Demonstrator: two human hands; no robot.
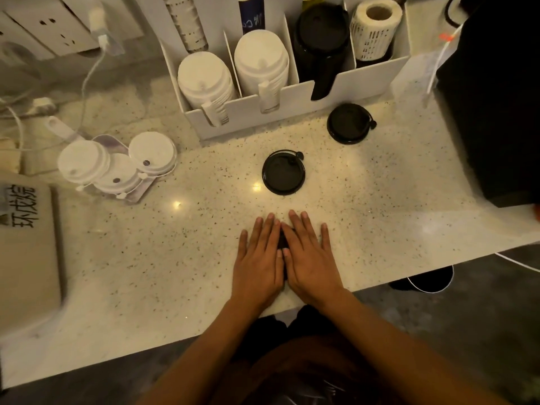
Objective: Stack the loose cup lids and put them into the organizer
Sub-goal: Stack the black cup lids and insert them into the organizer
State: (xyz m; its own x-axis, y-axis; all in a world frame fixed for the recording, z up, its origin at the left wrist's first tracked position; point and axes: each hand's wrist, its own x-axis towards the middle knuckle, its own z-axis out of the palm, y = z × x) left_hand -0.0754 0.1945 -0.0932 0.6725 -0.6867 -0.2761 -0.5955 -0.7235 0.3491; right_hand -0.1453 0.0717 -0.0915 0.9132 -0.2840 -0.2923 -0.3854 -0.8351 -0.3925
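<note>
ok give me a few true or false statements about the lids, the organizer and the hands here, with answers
1. Two black lids lie loose on the counter, one nearer the hands, one by the organizer. True.
2. The right hand is lifting a black lid. False: it lies flat on the counter.
3. The loose white lids lie left of the organizer. True.
4. The organizer holds only white lids. False: one compartment holds a black lid stack.
5. The left hand rests flat beside the right. True.

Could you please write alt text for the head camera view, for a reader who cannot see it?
Left hand and right hand lie flat together on a speckled counter. Two loose black lids and white lids lie before a white organizer holding stacked lids.
</note>
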